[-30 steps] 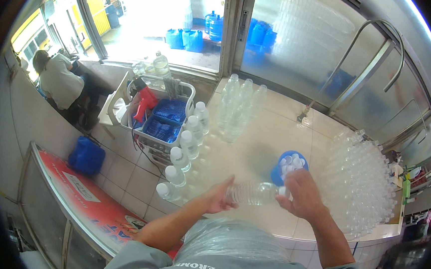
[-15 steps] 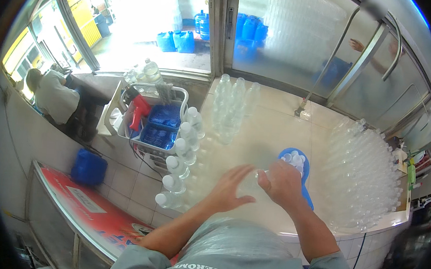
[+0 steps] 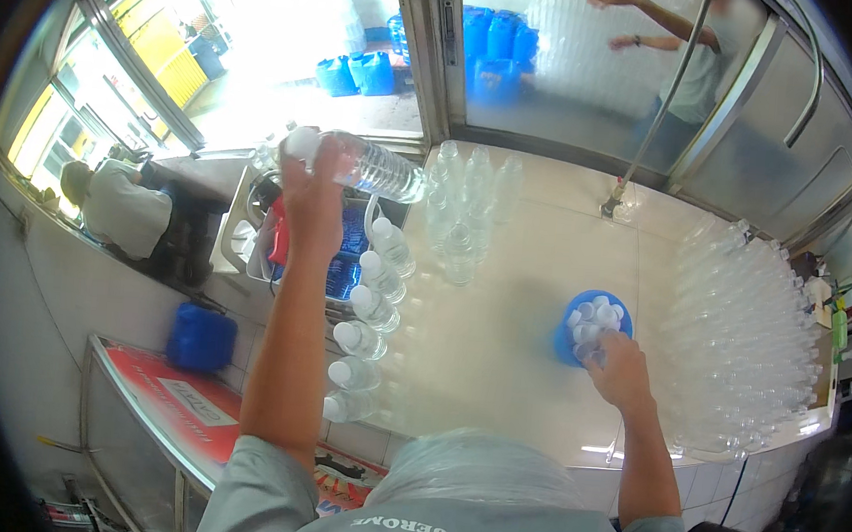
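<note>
My left hand (image 3: 313, 184) is raised over a plastic basket beyond the table's left edge. It grips a clear plastic bottle (image 3: 379, 167) near its white-capped end, and the bottle lies tilted almost sideways, its base toward the right. On the tabletop, my right hand (image 3: 623, 371) reaches into a blue bowl (image 3: 561, 343) of white bottle caps (image 3: 595, 317). Its fingers bend down together among the caps; whether one is pinched there is hidden. Several white-capped bottles (image 3: 374, 307) stand in a row along the table's left edge.
Clear bottles (image 3: 465, 204) stand in a group at the far side, and a large mass of bottles (image 3: 746, 348) fills the right. A thin metal pipe (image 3: 654, 114) rises from the far edge. A seated person (image 3: 119, 210) is at far left; another (image 3: 697, 58) shows behind glass.
My left hand has swung up and left from the table's middle and now carries a bottle. My right hand has moved right and down into the caps. The view has shifted slightly.
</note>
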A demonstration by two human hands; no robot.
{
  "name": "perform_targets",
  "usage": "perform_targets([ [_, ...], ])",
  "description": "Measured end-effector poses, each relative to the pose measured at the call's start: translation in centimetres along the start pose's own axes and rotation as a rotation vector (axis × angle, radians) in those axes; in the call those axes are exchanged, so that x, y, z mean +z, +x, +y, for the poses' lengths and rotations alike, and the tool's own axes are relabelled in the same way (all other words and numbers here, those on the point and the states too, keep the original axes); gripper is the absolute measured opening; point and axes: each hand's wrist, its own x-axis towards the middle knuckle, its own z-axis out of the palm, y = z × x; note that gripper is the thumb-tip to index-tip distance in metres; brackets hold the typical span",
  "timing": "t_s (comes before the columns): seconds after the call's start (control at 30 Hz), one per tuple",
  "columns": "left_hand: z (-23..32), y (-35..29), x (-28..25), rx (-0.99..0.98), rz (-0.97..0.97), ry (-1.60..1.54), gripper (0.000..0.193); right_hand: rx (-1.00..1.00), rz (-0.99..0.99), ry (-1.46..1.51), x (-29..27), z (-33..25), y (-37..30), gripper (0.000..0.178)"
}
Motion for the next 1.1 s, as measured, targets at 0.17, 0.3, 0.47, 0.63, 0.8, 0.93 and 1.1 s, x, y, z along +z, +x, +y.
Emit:
perform_targets([
  [0.17, -8.3, 3.2, -1.0, 0.048, -0.112, 0.667, 0.045, 0.064, -0.072, 0.055, 2.0, 1.4, -0.1, 0.041],
  [0.3, -12.2, 4.0, -2.5, -0.083, -0.404, 0.918, 0.042, 0.055, 0.011, 0.123, 1.4, 1.3, -0.3, 0.041],
  [0.47, -13.6, 4.5, -2.7, -0.245, -0.61, 0.998, 0.045, 0.109, 0.071, 0.169, 1.4, 0.7, -0.7, 0.039],
  [0.63, -11.7, 4.3, -1.2, -0.111, -0.598, 1.088, 0.047, 0.095, 0.174, 0.176, 1.4, 1.2, -0.7, 0.034],
  [0.8, -7.7, 1.3, 2.1, -0.039, -0.621, 1.068, 0.058, 0.13, 0.299, 0.45, 0.0, 1.2, -0.8, 0.029],
  [0.93, -9.2, -6.6, 5.4, -0.03, -0.734, 1.199, 0.073, 0.038, 0.454, 0.465, -1.7, -0.7, -0.7, 0.029],
  [1.1, -11.0, -11.5, 5.0, 0.041, -0.597, 0.963, 0.045, -0.139, 0.332, 0.654, -3.0, -5.2, -0.9, 0.032],
])
